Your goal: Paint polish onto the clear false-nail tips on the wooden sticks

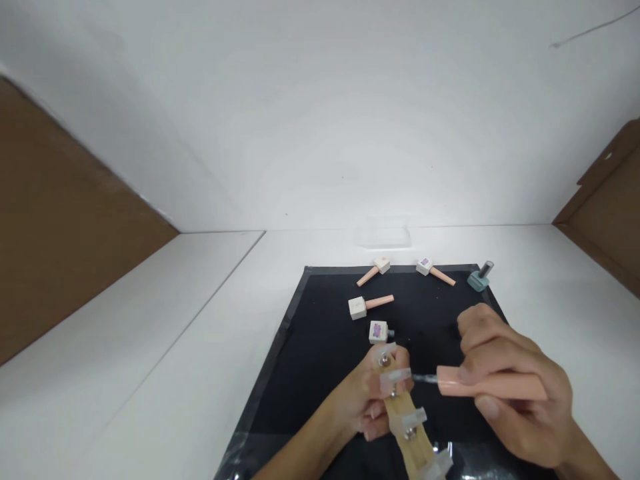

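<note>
My left hand [361, 399] is closed round the far end of a wooden nail-tip stand [400, 410]. Several clear false nail tips [414, 419] sit across it on round metal studs. In my right hand [533, 363] is a nail polish brush [493, 384] with a peach cap handle, pinched between thumb and fingers. Its thin bristle end points left and meets the edge of the second nail tip [395, 379] from the far end; whether it presses on it I cannot tell. Just beyond my left hand is a white nail polish bottle [378, 331] with a purple print, its neck uncapped.
Three white bottles with peach caps, one nearer [357, 307], one at back [382, 265] and one with a purple print [425, 266], lie on the black mat [310, 340]. A teal bottle [479, 281] is at its right edge. Behind is a clear tray [384, 238]; brown panels [65, 220] flank the white table.
</note>
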Demonstrator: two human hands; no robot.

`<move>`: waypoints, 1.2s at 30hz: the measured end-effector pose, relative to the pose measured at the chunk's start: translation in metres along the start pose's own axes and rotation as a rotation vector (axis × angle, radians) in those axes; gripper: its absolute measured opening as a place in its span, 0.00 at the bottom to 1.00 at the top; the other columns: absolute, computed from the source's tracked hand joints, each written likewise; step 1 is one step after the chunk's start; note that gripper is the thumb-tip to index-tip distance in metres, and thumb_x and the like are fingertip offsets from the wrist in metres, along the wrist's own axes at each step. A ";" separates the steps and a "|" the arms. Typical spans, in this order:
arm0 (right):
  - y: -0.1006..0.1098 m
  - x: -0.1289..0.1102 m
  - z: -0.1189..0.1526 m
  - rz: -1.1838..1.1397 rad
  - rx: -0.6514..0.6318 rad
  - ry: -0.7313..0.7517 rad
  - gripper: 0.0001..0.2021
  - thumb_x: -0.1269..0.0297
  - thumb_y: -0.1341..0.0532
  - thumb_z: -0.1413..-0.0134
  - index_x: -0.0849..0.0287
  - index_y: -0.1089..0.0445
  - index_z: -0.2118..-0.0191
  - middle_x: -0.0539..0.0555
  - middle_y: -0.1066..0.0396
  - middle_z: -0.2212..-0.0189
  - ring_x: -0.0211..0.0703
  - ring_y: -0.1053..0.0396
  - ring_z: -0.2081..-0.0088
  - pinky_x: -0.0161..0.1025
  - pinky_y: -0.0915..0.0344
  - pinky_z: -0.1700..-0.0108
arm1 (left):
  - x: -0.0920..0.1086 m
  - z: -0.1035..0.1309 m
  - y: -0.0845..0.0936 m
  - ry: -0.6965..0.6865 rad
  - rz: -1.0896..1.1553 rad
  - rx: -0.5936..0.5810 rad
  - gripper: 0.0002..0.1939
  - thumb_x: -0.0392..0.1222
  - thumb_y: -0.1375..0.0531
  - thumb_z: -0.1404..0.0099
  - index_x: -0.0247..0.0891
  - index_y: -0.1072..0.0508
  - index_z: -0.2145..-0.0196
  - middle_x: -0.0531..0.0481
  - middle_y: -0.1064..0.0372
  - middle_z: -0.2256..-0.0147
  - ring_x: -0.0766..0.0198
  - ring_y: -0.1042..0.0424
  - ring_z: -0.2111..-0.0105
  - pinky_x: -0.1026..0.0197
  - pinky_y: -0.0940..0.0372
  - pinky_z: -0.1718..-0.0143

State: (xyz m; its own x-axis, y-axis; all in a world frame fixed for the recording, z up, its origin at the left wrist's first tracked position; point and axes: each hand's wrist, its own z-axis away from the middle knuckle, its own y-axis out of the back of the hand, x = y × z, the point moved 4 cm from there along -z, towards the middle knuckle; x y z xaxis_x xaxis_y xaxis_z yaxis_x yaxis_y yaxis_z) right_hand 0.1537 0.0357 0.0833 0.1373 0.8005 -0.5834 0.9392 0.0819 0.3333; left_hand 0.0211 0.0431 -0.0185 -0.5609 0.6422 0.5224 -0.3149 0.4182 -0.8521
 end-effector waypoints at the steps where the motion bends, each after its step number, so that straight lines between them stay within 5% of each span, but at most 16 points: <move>1: 0.000 0.000 0.000 -0.001 -0.017 -0.001 0.12 0.78 0.43 0.54 0.57 0.32 0.64 0.50 0.35 0.77 0.40 0.39 0.75 0.42 0.38 0.72 | 0.000 -0.001 -0.001 0.006 -0.007 0.014 0.16 0.44 0.32 0.49 0.35 0.36 0.80 0.65 0.51 0.91 0.82 0.62 0.95 0.78 0.56 0.95; 36: -0.001 0.001 0.000 0.018 -0.020 -0.005 0.10 0.79 0.45 0.55 0.60 0.34 0.66 0.48 0.37 0.77 0.37 0.41 0.73 0.38 0.40 0.71 | 0.000 -0.002 -0.002 0.012 0.010 0.031 0.18 0.44 0.30 0.52 0.34 0.35 0.81 0.65 0.50 0.91 0.83 0.62 0.96 0.78 0.57 0.96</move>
State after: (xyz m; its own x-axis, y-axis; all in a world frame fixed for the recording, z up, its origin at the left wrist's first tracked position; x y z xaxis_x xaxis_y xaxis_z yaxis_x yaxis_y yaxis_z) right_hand 0.1528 0.0365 0.0819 0.1552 0.7992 -0.5806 0.9302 0.0796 0.3583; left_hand 0.0234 0.0439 -0.0165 -0.5553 0.6539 0.5139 -0.3327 0.3916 -0.8579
